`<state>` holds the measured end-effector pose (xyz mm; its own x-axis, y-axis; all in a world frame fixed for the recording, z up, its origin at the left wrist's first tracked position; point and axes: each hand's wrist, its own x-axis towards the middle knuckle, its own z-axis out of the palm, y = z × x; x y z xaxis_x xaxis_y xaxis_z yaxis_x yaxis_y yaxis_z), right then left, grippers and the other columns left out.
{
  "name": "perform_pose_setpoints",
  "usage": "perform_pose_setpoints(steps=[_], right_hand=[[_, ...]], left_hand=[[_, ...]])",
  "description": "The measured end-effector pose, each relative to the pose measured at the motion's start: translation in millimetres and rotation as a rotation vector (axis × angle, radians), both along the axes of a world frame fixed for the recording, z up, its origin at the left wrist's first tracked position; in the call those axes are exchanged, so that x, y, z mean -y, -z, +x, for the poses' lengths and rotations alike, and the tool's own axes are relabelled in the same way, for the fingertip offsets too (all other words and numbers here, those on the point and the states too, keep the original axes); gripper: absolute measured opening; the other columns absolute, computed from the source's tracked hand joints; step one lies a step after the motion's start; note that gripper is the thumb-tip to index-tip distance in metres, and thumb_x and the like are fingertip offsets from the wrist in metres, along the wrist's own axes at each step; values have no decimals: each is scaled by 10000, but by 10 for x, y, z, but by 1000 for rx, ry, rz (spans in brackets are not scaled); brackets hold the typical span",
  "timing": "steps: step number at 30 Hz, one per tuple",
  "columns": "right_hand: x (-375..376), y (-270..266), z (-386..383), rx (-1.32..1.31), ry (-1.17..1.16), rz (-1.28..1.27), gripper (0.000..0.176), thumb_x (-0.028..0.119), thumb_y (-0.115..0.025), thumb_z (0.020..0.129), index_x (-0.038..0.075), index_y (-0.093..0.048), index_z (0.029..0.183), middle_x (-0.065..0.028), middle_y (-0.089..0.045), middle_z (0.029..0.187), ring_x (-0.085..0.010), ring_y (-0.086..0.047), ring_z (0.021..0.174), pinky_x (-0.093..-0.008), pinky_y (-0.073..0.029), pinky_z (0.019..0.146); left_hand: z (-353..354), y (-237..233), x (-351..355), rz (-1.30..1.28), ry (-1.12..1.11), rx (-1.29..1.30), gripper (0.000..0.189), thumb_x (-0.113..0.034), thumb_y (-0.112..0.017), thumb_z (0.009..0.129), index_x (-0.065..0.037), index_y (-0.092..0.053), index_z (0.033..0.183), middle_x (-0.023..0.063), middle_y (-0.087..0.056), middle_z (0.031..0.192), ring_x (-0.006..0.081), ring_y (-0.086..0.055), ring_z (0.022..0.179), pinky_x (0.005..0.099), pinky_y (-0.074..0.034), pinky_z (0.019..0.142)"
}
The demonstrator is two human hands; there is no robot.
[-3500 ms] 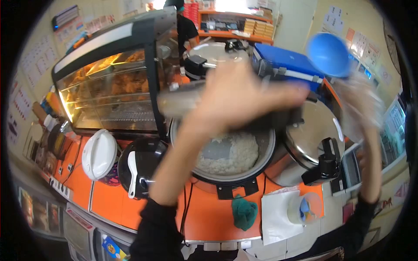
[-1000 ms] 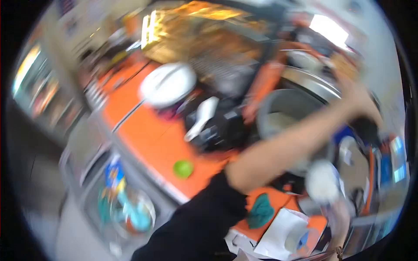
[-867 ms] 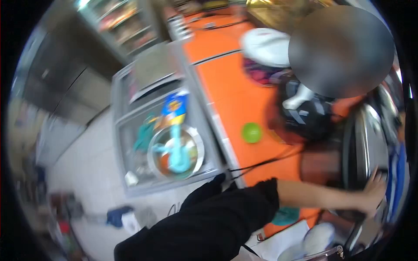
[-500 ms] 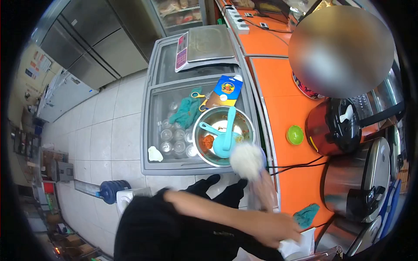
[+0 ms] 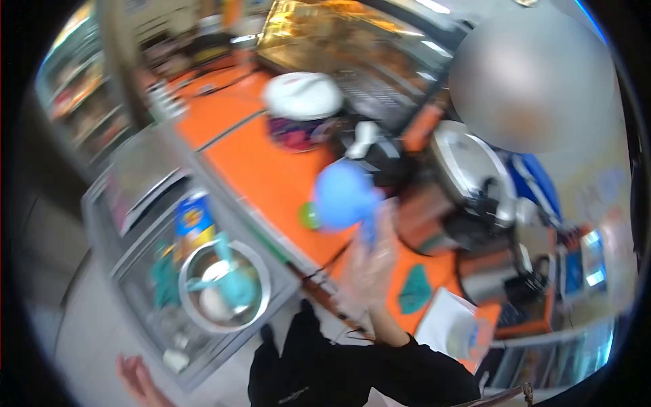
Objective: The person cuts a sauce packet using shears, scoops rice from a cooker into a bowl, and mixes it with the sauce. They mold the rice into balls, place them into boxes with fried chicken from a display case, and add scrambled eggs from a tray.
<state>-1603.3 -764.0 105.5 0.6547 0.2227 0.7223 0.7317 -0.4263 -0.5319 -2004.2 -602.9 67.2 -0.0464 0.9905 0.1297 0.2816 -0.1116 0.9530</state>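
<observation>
My right hand (image 5: 369,271), in a clear plastic glove, is closed round the handle of a blue rice scoop (image 5: 342,195) held over the orange counter. The scoop's round head is blurred. My bare left hand (image 5: 137,380) hangs low at the left, below the freezer's corner. Its fingers look loosely apart, with nothing visible in them. On the freezer top (image 5: 152,322) stands a steel bowl (image 5: 264,295). A white lump of rice (image 5: 215,304) and turquoise utensils (image 5: 237,285) are in the bowl.
A green cup (image 5: 308,216), a black-lidded cooker (image 5: 373,152) and large metal pots (image 5: 424,210) stand on the counter (image 5: 237,156). A teal cloth (image 5: 415,290) lies nearer me. Beside the bowl are a blue-yellow packet (image 5: 194,220) and another cloth (image 5: 165,275).
The view has swung right. The white rice is now in the steel bowl, and the scoop has moved over the counter without its heap. My left hand has moved to the far left.
</observation>
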Motion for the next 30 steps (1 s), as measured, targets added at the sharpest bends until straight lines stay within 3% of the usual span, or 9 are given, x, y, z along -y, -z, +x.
perform_pose_setpoints(steps=[4, 9, 12, 16, 17, 18, 24, 27, 30], right_hand=[[1351, -549, 1945, 189, 785, -373, 495, 92, -417, 919, -16, -360, 1399, -285, -457, 1330, -402, -469, 1194, -391, -377, 1024], [1613, -355, 3432, -149, 652, -789, 434, 56, -435, 904, -25, -443, 1330, -226, -535, 1223, -329, -522, 1127, -377, -406, 987], [1131, -593, 2438, -3, 512, -453, 402, 34, -445, 895, -31, -493, 1289, -191, -581, 1159, -285, -554, 1087, -369, -424, 965], [-158, 237, 762, -952, -882, -84, 261, 130, -512, 936, -24, -622, 1115, -92, -647, 1050, -149, -583, 1015, -311, -472, 887], [-517, 577, 416, -553, -983, -221, 223, 106, -524, 913, 23, -647, 1078, -80, -658, 994, -184, -600, 975, -335, -485, 861], [-909, 851, 130, -144, -1042, -343, 204, 83, -535, 890, 69, -673, 1041, -68, -669, 939, -220, -617, 936, -359, -499, 836], [-1993, 1035, -331, 340, -950, -1195, 218, 114, -579, 803, 97, -682, 995, -62, -585, 1036, -232, -417, 1187, -358, -431, 913], [-1870, 859, -347, 430, -906, -1515, 203, 176, -607, 794, 103, -682, 969, -78, -607, 991, -247, -512, 1068, -369, -463, 855], [-1519, 736, -327, -8, -905, -1527, 184, 166, -623, 782, 70, -683, 928, -95, -641, 947, -293, -561, 972, -388, -453, 860]], left_hand=[[976, 105, -110, -99, 59, 28, 444, -176, -559, 930, -37, -450, 1337, 107, -592, 1126, 180, -557, 1038, 321, -413, 962], [1763, 145, -202, -155, 292, 127, 372, -113, -578, 927, -67, -514, 1290, 76, -613, 1099, 139, -568, 1008, 286, -440, 900], [1637, 245, -381, -47, 224, -91, 280, -77, -602, 873, -78, -619, 1153, 89, -624, 1077, 178, -599, 957, 296, -466, 848], [1353, 709, -607, 103, 335, -652, 229, -20, -618, 775, -104, -710, 967, 85, -610, 1020, 248, -606, 891, 348, -491, 787], [1343, 897, -730, 163, 378, -788, 230, -8, -620, 749, -112, -725, 926, 81, -603, 1002, 263, -602, 878, 363, -494, 772], [1360, 1070, -887, 238, 485, -833, 258, -12, -617, 742, -130, -726, 944, 60, -596, 994, 267, -588, 907, 388, -486, 778], [1518, 1371, -1407, 644, 908, -1224, 133, -147, -606, 743, -188, -720, 796, -2, -552, 933, 177, -510, 982, 311, -392, 779], [1571, 1463, -1564, 800, 916, -1178, 65, -153, -616, 726, -137, -678, 715, 8, -568, 916, 183, -522, 969, 315, -424, 767], [1608, 1456, -1672, 651, 925, -1101, 61, -125, -616, 741, -85, -662, 740, 55, -618, 817, 223, -623, 825, 352, -520, 655]])
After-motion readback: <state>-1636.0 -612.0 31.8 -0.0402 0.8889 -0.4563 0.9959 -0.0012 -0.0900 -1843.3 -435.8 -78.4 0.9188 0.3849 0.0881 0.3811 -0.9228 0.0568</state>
